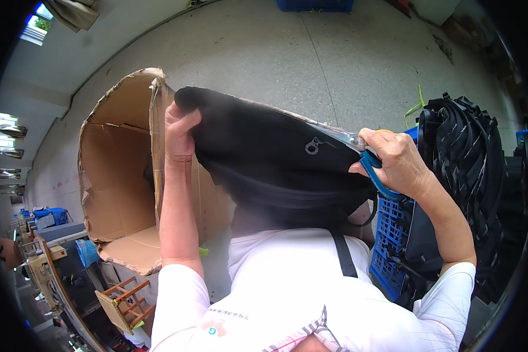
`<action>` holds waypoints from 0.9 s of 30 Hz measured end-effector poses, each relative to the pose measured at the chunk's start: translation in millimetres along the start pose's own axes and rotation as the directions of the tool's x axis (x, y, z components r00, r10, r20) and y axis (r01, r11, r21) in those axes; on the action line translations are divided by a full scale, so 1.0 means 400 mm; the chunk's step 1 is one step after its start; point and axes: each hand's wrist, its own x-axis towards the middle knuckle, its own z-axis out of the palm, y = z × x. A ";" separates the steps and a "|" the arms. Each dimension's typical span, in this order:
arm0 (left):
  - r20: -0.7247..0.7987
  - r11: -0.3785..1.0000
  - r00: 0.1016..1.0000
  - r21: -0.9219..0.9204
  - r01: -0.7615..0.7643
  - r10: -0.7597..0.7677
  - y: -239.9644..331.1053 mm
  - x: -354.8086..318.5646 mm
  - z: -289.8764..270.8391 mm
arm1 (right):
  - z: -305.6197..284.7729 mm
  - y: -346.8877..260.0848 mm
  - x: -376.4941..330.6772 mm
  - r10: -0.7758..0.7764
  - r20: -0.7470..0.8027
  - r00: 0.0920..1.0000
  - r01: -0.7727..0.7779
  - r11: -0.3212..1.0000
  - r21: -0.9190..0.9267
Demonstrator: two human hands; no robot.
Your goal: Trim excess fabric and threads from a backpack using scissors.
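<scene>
A black fabric bag [264, 146] is stretched between my two hands in front of my body, with a small ring-shaped grey mark on its face. My left hand [180, 130] is closed round its upper left corner. At its right end, my right hand [396, 158] is closed round a tool with a curved blue handle [378, 179]. Its working end is hidden by my fingers and the bag's edge. A pale strip runs along the bag's top edge toward my right hand. The lower part of the bag hangs in folds against my shirt, with a black strap [342, 252] below.
An open cardboard box [120, 176] stands close to my left arm. On the right, several black bags [463, 158] are piled by a blue plastic crate [388, 240]. A wooden stool [126, 299] and a work table lie lower left. Another blue container [315, 4] sits at the far floor.
</scene>
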 end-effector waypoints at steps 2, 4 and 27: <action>-0.004 1.000 1.000 -0.018 -0.007 0.007 -0.003 -0.001 0.000 | -0.015 -0.010 0.005 0.032 0.033 0.999 -0.032 0.999 0.015; -0.010 0.999 1.000 -0.034 -0.014 0.014 -0.009 -0.003 -0.001 | -0.024 -0.021 0.023 0.061 0.066 0.996 -0.064 0.998 0.031; -0.047 0.993 0.998 -0.111 -0.051 0.046 -0.032 -0.042 -0.002 | 0.016 -0.038 0.080 -0.016 0.082 0.996 0.012 0.999 0.048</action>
